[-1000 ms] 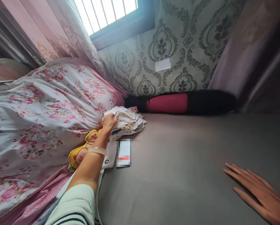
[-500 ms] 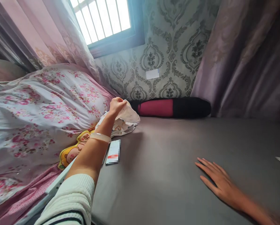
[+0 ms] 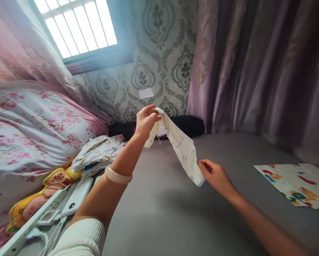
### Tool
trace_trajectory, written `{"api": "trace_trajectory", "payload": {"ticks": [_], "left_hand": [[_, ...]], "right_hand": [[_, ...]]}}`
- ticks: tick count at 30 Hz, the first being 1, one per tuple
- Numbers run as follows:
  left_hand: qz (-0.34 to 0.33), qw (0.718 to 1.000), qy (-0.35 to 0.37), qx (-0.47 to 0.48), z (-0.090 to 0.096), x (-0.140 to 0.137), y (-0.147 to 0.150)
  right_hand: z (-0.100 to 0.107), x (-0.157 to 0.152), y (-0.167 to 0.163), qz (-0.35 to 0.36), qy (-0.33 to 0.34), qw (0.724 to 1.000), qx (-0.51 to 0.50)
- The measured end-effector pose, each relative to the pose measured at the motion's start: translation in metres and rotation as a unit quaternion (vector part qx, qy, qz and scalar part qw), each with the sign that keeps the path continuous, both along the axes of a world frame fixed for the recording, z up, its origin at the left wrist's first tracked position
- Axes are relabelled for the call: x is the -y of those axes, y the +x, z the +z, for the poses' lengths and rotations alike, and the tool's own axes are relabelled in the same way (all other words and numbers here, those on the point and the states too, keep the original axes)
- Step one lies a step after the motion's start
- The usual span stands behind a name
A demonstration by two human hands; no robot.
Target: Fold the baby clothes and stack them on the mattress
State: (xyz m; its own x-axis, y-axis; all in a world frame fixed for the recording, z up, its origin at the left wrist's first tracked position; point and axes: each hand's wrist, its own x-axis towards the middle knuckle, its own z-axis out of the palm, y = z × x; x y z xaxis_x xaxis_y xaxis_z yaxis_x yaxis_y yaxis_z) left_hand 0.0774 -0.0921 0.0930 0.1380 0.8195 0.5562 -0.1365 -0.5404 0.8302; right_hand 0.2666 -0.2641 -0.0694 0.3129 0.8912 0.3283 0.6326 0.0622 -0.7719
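Observation:
A small cream baby garment (image 3: 182, 147) with a fine print and pale blue edging hangs stretched above the bed. My left hand (image 3: 146, 122) pinches its upper part near the wall side. Lower down and to the right, my right hand (image 3: 214, 174) grips the garment close to its blue-edged end. Part of the cloth drops behind my left fingers, so its whole shape is hidden. Left of my left forearm lies a stack of folded printed baby clothes (image 3: 98, 153).
The grey bed sheet (image 3: 148, 220) spreads below my hands. On the right lies a folded, colourfully patterned cloth (image 3: 301, 183). A black bolster (image 3: 194, 125) rests along the wall. At lower left are a power strip (image 3: 42, 220), a white phone-like device (image 3: 78, 195), cables and a yellow cartoon cushion (image 3: 34, 206).
The cloth has come up off the stack, moving right in my left hand. My right hand, earlier spread over the bed, now holds its other end. The view has turned right.

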Motion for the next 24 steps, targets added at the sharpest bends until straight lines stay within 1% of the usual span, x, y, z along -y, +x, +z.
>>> {"api": "trace_trajectory", "payload": {"ticks": [2,4,6,8,10,12,15,17,19,21,24], "left_hand": [[0.018,0.995,0.079,-0.055,-0.002,0.010,0.018],[0.053,0.981,0.150,-0.109,-0.004,0.020,0.030],[0.088,0.964,0.201,-0.151,-0.005,0.029,0.036],[0.116,0.947,0.241,-0.180,-0.006,0.037,0.038],[0.136,0.929,0.279,-0.203,-0.008,0.043,0.036],[0.155,0.911,0.309,-0.227,-0.009,0.046,0.030],[0.186,0.890,0.320,-0.266,-0.009,0.046,0.014],[0.206,0.885,0.306,-0.283,-0.009,0.044,0.001],[0.222,0.887,0.282,-0.292,-0.011,0.040,-0.012],[0.229,0.891,0.250,-0.302,-0.016,0.035,-0.026],[0.230,0.894,0.208,-0.324,-0.032,0.024,-0.042]], "right_hand": [[0.016,-0.003,-0.001,-0.099,0.073,0.992,-0.021],[0.026,-0.007,-0.008,-0.149,0.128,0.980,-0.015],[0.030,-0.012,-0.021,-0.144,0.151,0.978,0.004],[0.031,-0.020,-0.039,-0.128,0.145,0.980,0.049],[0.029,-0.029,-0.056,-0.128,0.144,0.976,0.101],[0.028,-0.039,-0.066,-0.141,0.149,0.970,0.130],[0.029,-0.051,-0.064,-0.160,0.147,0.967,0.131],[0.034,-0.055,-0.055,-0.162,0.138,0.969,0.124],[0.041,-0.056,-0.042,-0.147,0.128,0.975,0.108],[0.048,-0.055,-0.028,-0.111,0.107,0.986,0.058],[0.057,-0.053,-0.012,-0.051,0.055,0.995,-0.067]]}}
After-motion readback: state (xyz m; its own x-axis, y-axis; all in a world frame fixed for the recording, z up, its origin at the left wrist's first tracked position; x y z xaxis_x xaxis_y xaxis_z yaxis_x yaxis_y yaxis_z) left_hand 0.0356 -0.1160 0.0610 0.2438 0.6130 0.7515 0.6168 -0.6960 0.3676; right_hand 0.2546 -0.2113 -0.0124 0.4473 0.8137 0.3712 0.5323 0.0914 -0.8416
